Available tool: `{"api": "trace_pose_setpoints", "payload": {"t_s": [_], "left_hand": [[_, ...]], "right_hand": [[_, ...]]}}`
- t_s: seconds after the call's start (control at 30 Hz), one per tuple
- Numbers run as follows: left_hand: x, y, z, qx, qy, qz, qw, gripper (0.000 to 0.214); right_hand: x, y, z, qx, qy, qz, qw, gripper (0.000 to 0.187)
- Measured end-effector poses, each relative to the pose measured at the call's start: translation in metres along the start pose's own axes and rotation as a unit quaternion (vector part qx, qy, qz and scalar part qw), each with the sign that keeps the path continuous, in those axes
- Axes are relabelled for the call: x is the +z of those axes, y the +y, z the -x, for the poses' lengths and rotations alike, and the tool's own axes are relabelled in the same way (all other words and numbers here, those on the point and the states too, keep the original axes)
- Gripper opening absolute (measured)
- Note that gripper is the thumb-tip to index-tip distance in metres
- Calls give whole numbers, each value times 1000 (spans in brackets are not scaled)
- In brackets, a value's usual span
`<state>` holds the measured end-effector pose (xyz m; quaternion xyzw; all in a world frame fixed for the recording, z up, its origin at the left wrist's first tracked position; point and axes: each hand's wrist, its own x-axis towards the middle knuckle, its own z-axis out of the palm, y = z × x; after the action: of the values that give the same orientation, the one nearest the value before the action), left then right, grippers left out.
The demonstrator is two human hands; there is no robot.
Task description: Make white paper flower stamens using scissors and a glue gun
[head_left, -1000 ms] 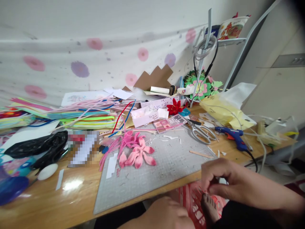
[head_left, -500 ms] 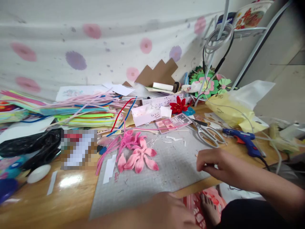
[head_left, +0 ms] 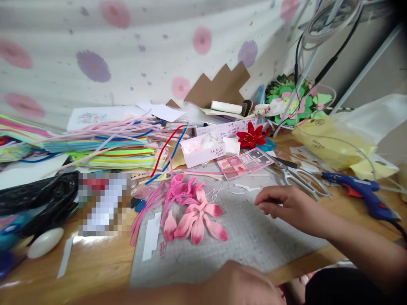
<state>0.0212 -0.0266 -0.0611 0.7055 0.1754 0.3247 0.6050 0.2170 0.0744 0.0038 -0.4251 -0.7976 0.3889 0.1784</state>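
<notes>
My right hand (head_left: 282, 207) hovers over the right part of the grey cutting mat (head_left: 254, 250). Its fingers are curled together, and what they hold, if anything, is hidden. My left hand (head_left: 238, 284) is blurred at the mat's front edge, with its fingers hidden from me. Between the hands and the back of the mat lies a pink fuzzy flower (head_left: 199, 216) with darker petal tips. A single loose petal (head_left: 170, 226) rests just left of it. Behind the flower is a heap of pink pipe cleaners (head_left: 181, 190).
Scissors (head_left: 302, 178) and a blue glue gun (head_left: 359, 190) lie to the right. A red flower (head_left: 251, 135), a white box (head_left: 203, 152) and a makeup palette (head_left: 244, 163) sit at the back. Bundled pipe cleaners (head_left: 114, 159) and a black plastic bag (head_left: 41, 195) occupy the left.
My right hand has moved slightly left and up over the mat. The left hand has shifted a little right, and the whole view has turned somewhat.
</notes>
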Motion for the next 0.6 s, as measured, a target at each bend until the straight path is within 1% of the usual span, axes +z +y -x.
{"api": "trace_pose_setpoints", "payload": {"t_s": [0.03, 0.07, 0.1, 0.17, 0.2, 0.27, 0.33, 0.4, 0.53, 0.6], "left_hand": [[-3, 13, -4, -56, 29, 60, 996, 17], [-6, 25, -8, -102, 92, 140, 980, 13], [-10, 36, -13, -126, 159, 214, 956, 11], [-15, 50, -20, -134, 253, 313, 906, 7], [-17, 53, -22, -134, 278, 348, 885, 6], [-18, 55, -24, -141, 294, 391, 860, 6], [-17, 54, -23, -147, 288, 410, 853, 6], [-16, 53, -22, -146, 288, 414, 851, 7], [-17, 53, -22, -148, 291, 409, 852, 7], [-17, 53, -22, -151, 280, 389, 865, 7]], "right_hand": [[1, -3, 1, -14, 4, -3, 1000, 13], [3, -6, 1, -27, 5, -14, 1000, 12], [5, -11, 3, -38, 2, -34, 999, 11], [8, -21, 6, -60, -20, -97, 993, 11], [10, -26, 7, -68, -34, -132, 988, 11], [14, -34, 9, -75, -44, -182, 979, 9], [17, -37, 11, -80, -30, -201, 976, 6], [20, -38, 14, -100, -4, -192, 976, 4], [23, -37, 18, -186, 37, -149, 971, 7], [21, -33, 18, -197, 52, -128, 971, 9]]}}
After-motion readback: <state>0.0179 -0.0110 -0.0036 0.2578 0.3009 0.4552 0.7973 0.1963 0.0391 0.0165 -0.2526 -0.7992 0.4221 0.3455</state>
